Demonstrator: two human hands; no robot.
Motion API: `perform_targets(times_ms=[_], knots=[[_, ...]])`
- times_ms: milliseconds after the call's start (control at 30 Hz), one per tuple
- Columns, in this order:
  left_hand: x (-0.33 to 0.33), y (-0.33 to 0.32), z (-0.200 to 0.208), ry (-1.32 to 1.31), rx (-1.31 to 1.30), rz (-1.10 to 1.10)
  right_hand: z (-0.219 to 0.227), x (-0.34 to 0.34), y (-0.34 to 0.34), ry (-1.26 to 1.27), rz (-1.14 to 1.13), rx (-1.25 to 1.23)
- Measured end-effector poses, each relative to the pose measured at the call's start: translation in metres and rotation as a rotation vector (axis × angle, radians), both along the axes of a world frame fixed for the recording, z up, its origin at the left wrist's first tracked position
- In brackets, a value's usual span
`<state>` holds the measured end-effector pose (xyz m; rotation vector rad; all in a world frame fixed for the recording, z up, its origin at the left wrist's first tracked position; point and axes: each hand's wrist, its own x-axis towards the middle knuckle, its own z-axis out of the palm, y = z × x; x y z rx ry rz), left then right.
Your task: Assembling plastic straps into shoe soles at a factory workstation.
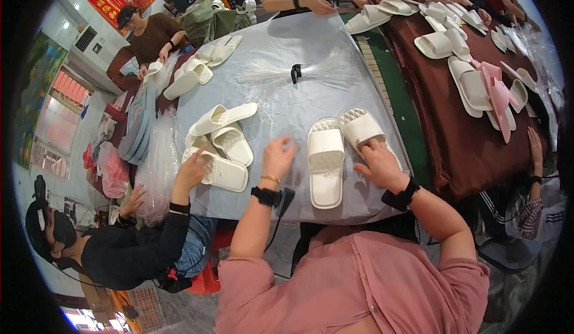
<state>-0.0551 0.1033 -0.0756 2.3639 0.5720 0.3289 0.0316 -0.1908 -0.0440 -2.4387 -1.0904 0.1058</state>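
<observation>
Two white slippers lie in front of me on the grey-covered table [275,205]. The left slipper [326,161] points its open toe away from me. Against its upper right rests the right slipper [359,125], tilted outward. My right hand [382,165] is closed on that slipper, its fingers over the strap and covering part of it. Left of the pair, my left hand [279,158] hovers with loosely bent fingers, somewhat blurred, and nothing shows in it. Beyond them lies a bundle of thin clear strands [323,74], bound in the middle by a black band.
At my left, a co-worker's hand [194,168] touches a pile of white slippers [230,175]. Clear plastic bags [160,167] hang by that edge. More slippers [191,77] sit far left. A brown-covered table [460,161] at right carries white and pink slippers. Other people work around.
</observation>
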Motion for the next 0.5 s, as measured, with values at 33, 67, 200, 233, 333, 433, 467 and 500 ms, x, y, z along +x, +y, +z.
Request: perform_targets(times_ms=[33, 67, 200, 233, 333, 433, 467, 500], knots=[[0.008, 0.013, 0.0, -0.074, 0.137, 0.07, 0.004, -0.002, 0.002, -0.001, 0.004, 0.002], [0.015, 0.027, 0.0, -0.055, 0.182, 0.138, 0.008, -0.005, 0.004, 0.076, -0.006, -0.006], [0.045, 0.065, -0.008, 0.04, 0.342, 0.285, 0.008, -0.01, 0.008, 0.12, -0.01, 0.011], [0.05, 0.068, -0.01, 0.036, 0.345, 0.279, 0.007, -0.011, 0.007, 0.117, -0.017, 0.014], [0.062, 0.074, -0.014, 0.077, 0.384, 0.291, 0.005, -0.012, 0.003, 0.104, -0.035, 0.026], [0.061, 0.084, -0.019, 0.136, 0.329, 0.281, 0.002, -0.013, 0.004, 0.089, -0.024, 0.024], [0.056, 0.09, -0.021, 0.127, 0.341, 0.289, 0.001, -0.015, 0.005, 0.081, -0.01, 0.04], [0.057, 0.085, -0.017, 0.117, 0.349, 0.285, 0.0, -0.014, 0.004, 0.073, -0.009, 0.053]])
